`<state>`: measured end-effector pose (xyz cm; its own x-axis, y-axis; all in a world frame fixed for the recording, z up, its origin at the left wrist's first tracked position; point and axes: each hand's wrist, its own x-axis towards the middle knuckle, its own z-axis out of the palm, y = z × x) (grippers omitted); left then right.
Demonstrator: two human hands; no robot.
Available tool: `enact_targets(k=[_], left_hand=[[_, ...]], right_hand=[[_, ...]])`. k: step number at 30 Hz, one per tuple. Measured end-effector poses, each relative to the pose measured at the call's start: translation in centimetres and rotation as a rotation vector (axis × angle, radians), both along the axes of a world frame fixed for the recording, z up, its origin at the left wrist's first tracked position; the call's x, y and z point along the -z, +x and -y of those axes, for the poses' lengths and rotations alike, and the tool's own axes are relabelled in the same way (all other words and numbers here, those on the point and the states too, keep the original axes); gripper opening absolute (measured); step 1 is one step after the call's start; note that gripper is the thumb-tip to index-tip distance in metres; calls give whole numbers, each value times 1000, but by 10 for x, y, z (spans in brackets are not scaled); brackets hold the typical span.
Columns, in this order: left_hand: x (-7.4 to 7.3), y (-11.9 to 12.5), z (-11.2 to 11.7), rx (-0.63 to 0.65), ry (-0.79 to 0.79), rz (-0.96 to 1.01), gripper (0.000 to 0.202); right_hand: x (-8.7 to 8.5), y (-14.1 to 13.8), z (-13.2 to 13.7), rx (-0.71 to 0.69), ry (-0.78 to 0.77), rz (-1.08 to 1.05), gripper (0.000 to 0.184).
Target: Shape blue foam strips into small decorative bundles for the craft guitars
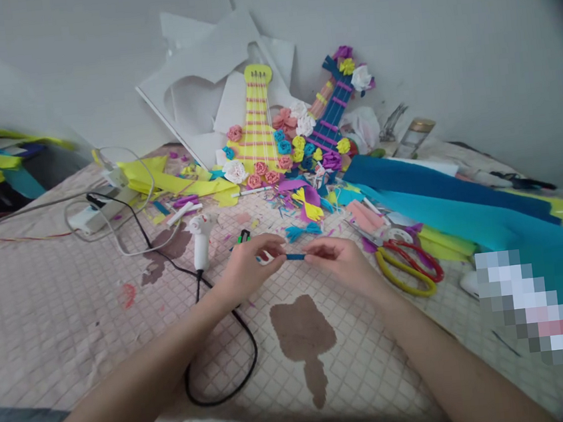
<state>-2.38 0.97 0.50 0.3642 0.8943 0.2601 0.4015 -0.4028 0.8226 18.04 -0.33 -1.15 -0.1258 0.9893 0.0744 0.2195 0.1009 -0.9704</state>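
Note:
Between my fingertips, held level above the quilted tablecloth, is a short dark blue strip (295, 256), perhaps folded or rolled paper. My left hand (254, 262) pinches its left end and my right hand (339, 256) pinches its right end. Just past the strip lies a light blue fringed paper piece (302, 231). A green and black cutter (244, 236) shows behind my left hand. To the left of that hand rests a white glue gun (201, 243) with a black cord. Red and yellow handled scissors (408, 268) lie to the right of my right hand.
A yellow paper-flowered guitar shape (259, 122) and a dark blue one (332, 115) lean at the back. Blue crepe paper (440, 187) spreads along the right. A white power strip (103, 209) and looping cords lie left. Paper scraps litter the middle.

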Motion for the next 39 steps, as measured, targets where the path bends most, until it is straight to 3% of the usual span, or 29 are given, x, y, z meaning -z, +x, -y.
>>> enact_targets(k=[2,5,9,14,17,30,33,39], left_hand=[[-7,-9,0,-16,70,-167,20],[-13,-27,7,-149,168,-511,21],[-6,-42,20,-315,127,-839,31],[9,-40,21,-354,54,-912,38],[11,-36,17,-380,13,-941,36],[-26,-53,43,-486,11,-963,37],[-22,-50,43,-474,-4,-958,34],[-5,-40,33,-442,-13,-938,37]], right_hand=[[0,0,-1,-9,-26,-11,14],[0,-1,-1,-9,-70,-31,12],[3,-9,1,-2,-132,-65,15],[7,-28,0,-11,-200,-68,15],[10,-40,-2,-18,-230,-43,13],[7,-88,-13,-28,-317,34,7],[10,-99,-16,-54,-335,78,6],[20,-106,-19,-88,-362,185,20]])
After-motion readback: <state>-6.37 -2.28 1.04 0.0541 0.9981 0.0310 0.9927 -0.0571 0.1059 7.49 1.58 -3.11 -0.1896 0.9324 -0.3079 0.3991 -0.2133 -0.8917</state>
